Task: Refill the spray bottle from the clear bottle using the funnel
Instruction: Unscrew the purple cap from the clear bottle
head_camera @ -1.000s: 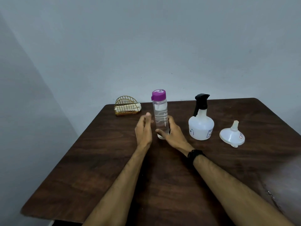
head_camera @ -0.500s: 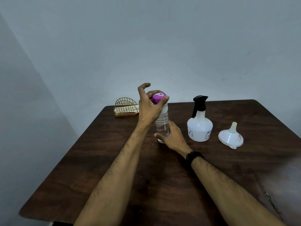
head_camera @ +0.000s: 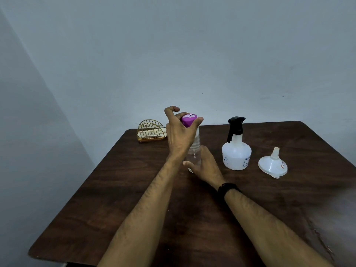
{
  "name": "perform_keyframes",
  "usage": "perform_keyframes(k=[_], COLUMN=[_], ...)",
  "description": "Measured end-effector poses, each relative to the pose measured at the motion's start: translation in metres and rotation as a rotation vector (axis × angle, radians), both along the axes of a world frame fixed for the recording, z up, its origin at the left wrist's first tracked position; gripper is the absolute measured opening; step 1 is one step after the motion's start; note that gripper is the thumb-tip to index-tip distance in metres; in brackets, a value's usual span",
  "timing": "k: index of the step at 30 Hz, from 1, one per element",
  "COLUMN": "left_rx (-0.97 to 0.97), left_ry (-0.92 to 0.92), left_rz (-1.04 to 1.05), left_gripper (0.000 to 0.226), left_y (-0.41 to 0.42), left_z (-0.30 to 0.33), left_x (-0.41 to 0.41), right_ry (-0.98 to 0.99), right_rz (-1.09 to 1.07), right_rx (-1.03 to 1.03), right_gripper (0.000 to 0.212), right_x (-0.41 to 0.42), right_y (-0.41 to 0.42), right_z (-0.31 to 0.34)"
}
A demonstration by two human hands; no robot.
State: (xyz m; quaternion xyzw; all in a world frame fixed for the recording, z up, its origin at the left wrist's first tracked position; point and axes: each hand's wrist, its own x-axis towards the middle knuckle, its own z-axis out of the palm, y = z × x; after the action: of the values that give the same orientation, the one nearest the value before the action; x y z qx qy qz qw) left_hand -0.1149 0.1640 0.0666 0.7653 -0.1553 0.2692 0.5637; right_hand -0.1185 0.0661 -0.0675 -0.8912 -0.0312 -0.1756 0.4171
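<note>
Prob. home: wood table (head_camera: 134,189), napkin holder (head_camera: 151,132)

Worktop (head_camera: 192,218): dark brown wood-grain surface, smooth, with a dull sheen; worn and scuffed patches are seen near the right edge.

Clear bottle (head_camera: 195,155): transparent plastic, smooth and glossy, with ribbed rings moulded into the upper body; the cap (head_camera: 188,118) is of opaque purple plastic, faintly shiny.

Spray bottle (head_camera: 236,156): translucent white plastic, satin in finish, printed markings on the body; the trigger head (head_camera: 235,124) is of matt black plastic.

Funnel (head_camera: 272,164): translucent white plastic, smooth, a small sticker applied.

Wire holder (head_camera: 151,131): thin gold-coloured metal wire, glossy; pale folded paper is held inside.

Wristband (head_camera: 228,188): black, matt.

Wall (head_camera: 192,54): painted, matt.
</note>
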Motion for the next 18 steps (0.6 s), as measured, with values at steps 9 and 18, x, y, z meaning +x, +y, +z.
perform_keyframes(k=[9,18], left_rx=[-0.066,0.006], left_ry=[-0.004,0.193], left_rz=[0.146,-0.290], left_gripper=[0.064,0.086], left_y=[0.005,0.021], left_z=[-0.001,0.009], left_x=[-0.018,0.003], right_ry=[0.013,-0.009], right_rz=[-0.079,-0.081], right_rx=[-0.039,0.003], right_gripper=[0.068,0.059], right_x=[-0.009,-0.014], right_y=[0.002,0.001], right_z=[0.005,0.005])
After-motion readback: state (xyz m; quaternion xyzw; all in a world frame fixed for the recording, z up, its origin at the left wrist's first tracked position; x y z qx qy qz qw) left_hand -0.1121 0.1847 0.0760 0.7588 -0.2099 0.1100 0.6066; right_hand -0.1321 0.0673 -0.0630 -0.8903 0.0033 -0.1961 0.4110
